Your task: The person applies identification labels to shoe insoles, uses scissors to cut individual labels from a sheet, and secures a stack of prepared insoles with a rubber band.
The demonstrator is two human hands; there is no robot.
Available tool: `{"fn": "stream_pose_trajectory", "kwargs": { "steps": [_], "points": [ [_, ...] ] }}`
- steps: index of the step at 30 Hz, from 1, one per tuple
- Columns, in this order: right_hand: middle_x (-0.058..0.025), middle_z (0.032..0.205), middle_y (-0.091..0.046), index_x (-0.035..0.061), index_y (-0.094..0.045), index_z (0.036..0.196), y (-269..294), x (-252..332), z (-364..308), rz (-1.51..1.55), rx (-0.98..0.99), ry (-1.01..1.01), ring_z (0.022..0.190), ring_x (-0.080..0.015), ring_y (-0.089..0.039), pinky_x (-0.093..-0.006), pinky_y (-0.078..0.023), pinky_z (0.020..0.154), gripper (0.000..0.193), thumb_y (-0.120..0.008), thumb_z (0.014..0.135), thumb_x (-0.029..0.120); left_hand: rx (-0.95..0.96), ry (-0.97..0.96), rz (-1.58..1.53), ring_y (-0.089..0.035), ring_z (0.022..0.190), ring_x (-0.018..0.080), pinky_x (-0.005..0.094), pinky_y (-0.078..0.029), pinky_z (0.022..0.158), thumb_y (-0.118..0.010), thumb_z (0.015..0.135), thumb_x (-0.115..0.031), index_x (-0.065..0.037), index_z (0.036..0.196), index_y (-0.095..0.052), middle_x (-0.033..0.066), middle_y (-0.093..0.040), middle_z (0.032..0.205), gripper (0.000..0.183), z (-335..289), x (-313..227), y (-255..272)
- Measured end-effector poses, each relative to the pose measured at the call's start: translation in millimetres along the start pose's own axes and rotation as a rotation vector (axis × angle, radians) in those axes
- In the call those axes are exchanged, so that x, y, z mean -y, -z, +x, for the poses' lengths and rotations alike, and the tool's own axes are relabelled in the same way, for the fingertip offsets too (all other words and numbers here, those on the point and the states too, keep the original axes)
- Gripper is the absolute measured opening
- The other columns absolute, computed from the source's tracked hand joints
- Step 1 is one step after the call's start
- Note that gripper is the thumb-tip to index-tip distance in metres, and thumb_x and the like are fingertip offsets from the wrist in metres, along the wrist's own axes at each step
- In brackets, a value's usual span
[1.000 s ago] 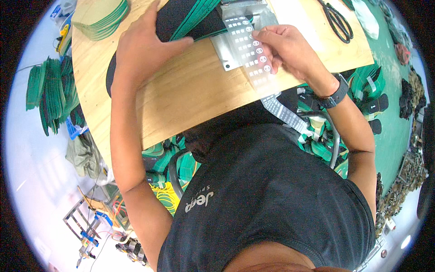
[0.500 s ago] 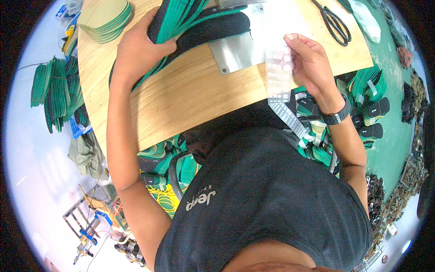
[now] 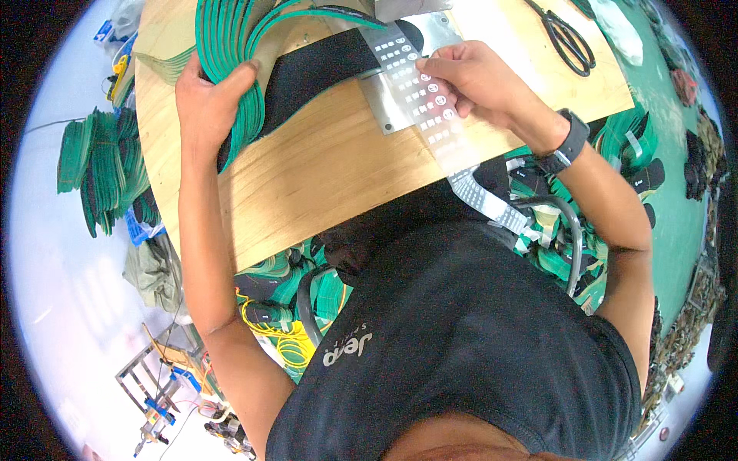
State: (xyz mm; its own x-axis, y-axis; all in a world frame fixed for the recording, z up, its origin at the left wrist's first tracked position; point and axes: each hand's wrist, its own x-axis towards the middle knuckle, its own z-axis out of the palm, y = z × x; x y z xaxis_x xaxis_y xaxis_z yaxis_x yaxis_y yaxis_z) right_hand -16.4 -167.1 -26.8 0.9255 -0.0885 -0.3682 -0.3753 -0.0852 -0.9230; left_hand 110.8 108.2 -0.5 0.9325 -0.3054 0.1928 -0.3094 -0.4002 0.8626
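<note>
A fanned stack of green-edged insoles [image 3: 231, 46] is gripped in my left hand [image 3: 206, 107], the thumb pressed along its near side. Beside the stack, a black insole [image 3: 307, 73] lies with its far end over a metal plate [image 3: 375, 96]. My right hand [image 3: 492, 88] pinches the edge of a clear label strip [image 3: 434, 115] with rows of white print. The strip's upper end overlaps the black insole. Its other end runs over the table's near edge and hangs down toward my lap.
Black-handled scissors [image 3: 570, 44] lie at the far right of the wooden table [image 3: 307, 184]. A metal block [image 3: 411, 6] stands at the far edge of view. Beige insole pieces [image 3: 161, 65] are stacked at the left. More green insoles [image 3: 100, 169] sit beyond the table, near a yellow cord [image 3: 288, 342].
My right hand has moved left, bringing the strip from beside the plate to over the black insole. My left hand has shifted slightly down and left, and the stack now shows its green edges fanned.
</note>
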Motion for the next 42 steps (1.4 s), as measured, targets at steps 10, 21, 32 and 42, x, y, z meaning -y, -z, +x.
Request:
{"fn": "stream_pose_trajectory", "kwargs": {
  "steps": [10, 21, 32, 42],
  "points": [
    [-0.0020, 0.054, -0.055, 0.0045, -0.057, 0.067, -2, 6, 0, -0.033, -0.039, -0.062, 0.042, -0.0080, -0.054, -0.0195, -0.038, 0.033, 0.031, -0.057, 0.092, 0.024, -0.008, -0.048, 0.050, -0.057, 0.072, 0.0083, 0.0243, -0.047, 0.069, -0.072, 0.072, -0.014, 0.000, 0.095, -0.063, 0.0040, -0.066, 0.083, 0.028, -4, 0, 2],
    [-0.0020, 0.053, -0.055, 0.0045, -0.057, 0.067, -2, 0, 1, -0.009, -0.022, -0.053, 0.042, -0.0079, -0.054, -0.0190, -0.038, 0.033, 0.031, -0.057, 0.092, 0.024, 0.019, -0.123, -0.013, -0.057, 0.072, 0.0085, 0.0244, -0.047, 0.070, -0.070, 0.071, -0.013, 0.001, 0.099, -0.064, 0.0039, -0.066, 0.082, 0.032, -3, 3, -2],
    [-0.0037, 0.053, -0.057, 0.0050, -0.057, 0.066, -3, 0, -2, -0.035, -0.030, -0.039, 0.040, -0.0077, -0.051, -0.0190, -0.036, 0.033, 0.033, -0.057, 0.092, 0.025, 0.047, -0.137, -0.036, -0.057, 0.073, 0.0093, 0.0248, -0.047, 0.071, -0.070, 0.071, -0.012, 0.001, 0.104, -0.063, 0.0044, -0.066, 0.086, 0.036, -6, 3, -5],
    [-0.0035, 0.053, -0.057, 0.0045, -0.058, 0.067, -4, 1, -4, -0.023, -0.038, -0.034, 0.038, -0.0070, -0.049, -0.0189, -0.036, 0.032, 0.033, -0.057, 0.092, 0.025, 0.056, -0.130, 0.021, -0.058, 0.074, 0.0101, 0.0255, -0.048, 0.072, -0.070, 0.070, -0.015, 0.001, 0.101, -0.064, 0.0054, -0.066, 0.084, 0.036, -7, -1, -6]
  ]
}}
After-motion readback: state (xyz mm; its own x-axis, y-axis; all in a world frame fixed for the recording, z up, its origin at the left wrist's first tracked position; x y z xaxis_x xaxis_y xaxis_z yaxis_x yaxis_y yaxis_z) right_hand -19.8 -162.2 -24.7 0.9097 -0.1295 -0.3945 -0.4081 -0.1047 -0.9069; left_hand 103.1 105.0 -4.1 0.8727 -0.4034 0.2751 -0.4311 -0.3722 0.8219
